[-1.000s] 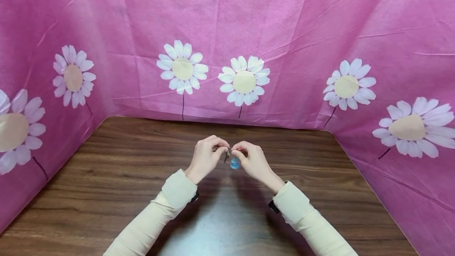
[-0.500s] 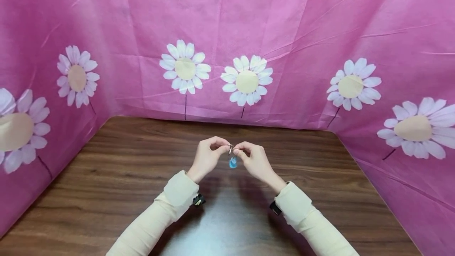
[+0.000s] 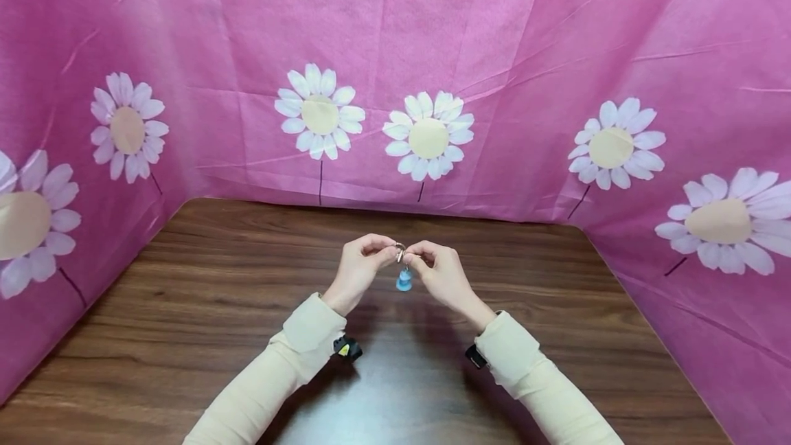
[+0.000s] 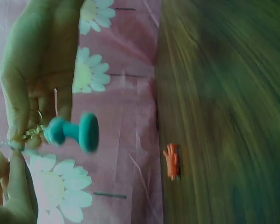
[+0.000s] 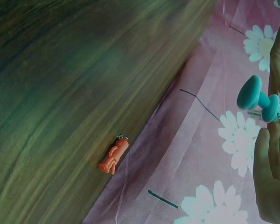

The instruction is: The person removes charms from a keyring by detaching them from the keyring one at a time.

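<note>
Near the far middle of the table, my left hand [image 3: 356, 270] pinches a metal key ring [image 3: 400, 250] between thumb and fingertips. Right across from it, my right hand [image 3: 445, 277] pinches at the ring's other side, where a short gold chain [image 4: 33, 132] starts. From that chain dangles a small teal charm [image 3: 404, 281] shaped like a push pin, in the air below the fingertips. Both wrist views show the push-pin charm large and tilted sideways. Fingertips partly hide where the chain and ring meet.
An orange hand-shaped charm [image 4: 172, 162] with a metal clasp lies on the wooden table [image 3: 185, 307] near its far edge, hidden in the head view. A pink curtain [image 3: 494, 33] with white daisies stands round the back and sides.
Both hands stay at about the same spot. The ring in the left hand has turned and now shows as a loop between the fingertips. The push-pin charm has swung slightly left.
</note>
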The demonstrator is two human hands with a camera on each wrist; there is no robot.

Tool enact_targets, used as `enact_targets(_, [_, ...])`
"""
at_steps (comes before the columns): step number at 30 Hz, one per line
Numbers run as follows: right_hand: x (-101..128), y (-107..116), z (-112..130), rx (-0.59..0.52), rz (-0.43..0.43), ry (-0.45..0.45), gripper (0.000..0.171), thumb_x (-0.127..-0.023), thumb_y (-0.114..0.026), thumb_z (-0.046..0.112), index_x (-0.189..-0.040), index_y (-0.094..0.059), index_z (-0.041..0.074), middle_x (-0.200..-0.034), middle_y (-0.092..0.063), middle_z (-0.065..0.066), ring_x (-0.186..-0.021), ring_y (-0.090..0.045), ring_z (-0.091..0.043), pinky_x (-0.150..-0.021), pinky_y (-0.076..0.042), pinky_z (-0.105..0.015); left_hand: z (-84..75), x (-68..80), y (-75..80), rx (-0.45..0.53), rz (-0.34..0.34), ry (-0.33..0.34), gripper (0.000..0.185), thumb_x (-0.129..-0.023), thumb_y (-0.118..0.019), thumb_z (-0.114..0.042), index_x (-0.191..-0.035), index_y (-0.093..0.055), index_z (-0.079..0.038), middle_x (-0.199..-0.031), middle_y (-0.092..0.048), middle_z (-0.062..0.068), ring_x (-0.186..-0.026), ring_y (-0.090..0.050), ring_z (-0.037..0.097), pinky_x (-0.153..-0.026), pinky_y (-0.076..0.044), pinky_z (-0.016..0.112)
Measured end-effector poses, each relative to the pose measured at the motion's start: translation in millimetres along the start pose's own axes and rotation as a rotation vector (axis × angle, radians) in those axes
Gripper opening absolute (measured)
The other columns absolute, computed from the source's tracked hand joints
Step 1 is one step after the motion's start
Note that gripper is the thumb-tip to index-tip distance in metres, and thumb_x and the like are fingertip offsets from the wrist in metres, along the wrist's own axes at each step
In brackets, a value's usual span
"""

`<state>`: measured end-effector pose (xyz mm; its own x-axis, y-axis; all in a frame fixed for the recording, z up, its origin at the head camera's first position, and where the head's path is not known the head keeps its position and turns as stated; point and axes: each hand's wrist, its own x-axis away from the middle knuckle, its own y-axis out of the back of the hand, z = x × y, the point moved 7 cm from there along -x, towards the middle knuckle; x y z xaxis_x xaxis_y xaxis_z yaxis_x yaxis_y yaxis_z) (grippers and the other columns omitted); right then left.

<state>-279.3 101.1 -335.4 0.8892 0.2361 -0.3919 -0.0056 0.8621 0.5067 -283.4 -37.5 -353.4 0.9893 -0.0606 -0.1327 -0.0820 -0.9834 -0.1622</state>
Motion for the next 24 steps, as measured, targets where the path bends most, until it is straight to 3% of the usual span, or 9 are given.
enact_targets(3, [0.3, 1.3, -0.6, 0.029, -0.003, -0.009, 0.005, -0.084, -0.064, 0.009, -0.085, -0.068, 0.006, -0.073, -0.069, -0.006, -0.061, -0.055, -0.007, -0.055, -0.043, -0.021, -2.7, -1.1, -0.5, -0.097, 0.025, -0.042, 0.017, -0.081, -0.065, -0.001, -0.097, -0.062, 0.004, -0.077, -0.066, 0.003, -0.071, -0.060, 0.007, -0.069, -0.050, 0.021])
enact_targets(9, [1.3, 2.8, -2.4, 0.149, 0.008, -0.011, 0.006, -0.085, -0.064, 0.013, -0.087, -0.069, 0.010, -0.075, -0.069, 0.000, -0.066, -0.057, -0.004, -0.060, -0.045, -0.020, -8.2, -3.9, -2.9, -0.429, 0.071, -0.173, 0.019, -0.081, -0.066, -0.006, -0.099, -0.065, -0.007, -0.080, -0.068, 0.007, -0.073, -0.062, 0.010, -0.066, -0.049, 0.023])
enact_targets(16, [3.0, 4.2, 9.9, 0.350, 0.011, 0.115, 0.005, -0.083, -0.065, 0.015, -0.084, -0.069, 0.012, -0.074, -0.066, 0.003, -0.059, -0.048, -0.006, -0.054, -0.040, -0.023, -24.0, -0.4, -9.4, -0.694, 0.081, -0.353, 0.009, -0.079, -0.067, -0.005, -0.088, -0.069, -0.007, -0.081, -0.070, 0.004, -0.074, -0.066, 0.014, -0.068, -0.053, 0.025])
enact_targets(19, [4.2, 2.5, 13.0, 0.414, 0.020, 0.162, 0.005, -0.083, -0.065, 0.015, -0.085, -0.069, 0.012, -0.078, -0.068, 0.003, -0.062, -0.053, -0.006, -0.057, -0.044, -0.024, -32.2, 3.2, -12.0, -0.823, 0.068, -0.396, 0.006, -0.079, -0.068, -0.009, -0.084, -0.071, -0.011, -0.080, -0.068, 0.000, -0.071, -0.064, 0.011, -0.065, -0.051, 0.026])
enact_targets(22, [5.6, 1.7, 14.7, 0.448, 0.025, 0.191, 0.005, -0.084, -0.065, 0.015, -0.085, -0.069, 0.012, -0.081, -0.068, 0.003, -0.068, -0.059, -0.008, -0.062, -0.047, -0.028, -34.9, 4.4, -13.9, -0.898, 0.068, -0.419, 0.005, -0.079, -0.068, -0.012, -0.083, -0.072, -0.014, -0.079, -0.067, -0.003, -0.069, -0.062, 0.009, -0.063, -0.049, 0.025])
enact_targets(24, [6.2, 2.1, 15.7, 0.452, 0.019, 0.202, 0.005, -0.084, -0.065, 0.014, -0.085, -0.068, 0.012, -0.082, -0.068, 0.002, -0.071, -0.062, -0.010, -0.064, -0.049, -0.030, -34.5, 4.5, -13.2, -0.872, 0.064, -0.414, 0.005, -0.079, -0.068, -0.011, -0.083, -0.072, -0.013, -0.079, -0.067, -0.003, -0.069, -0.063, 0.009, -0.064, -0.049, 0.024])
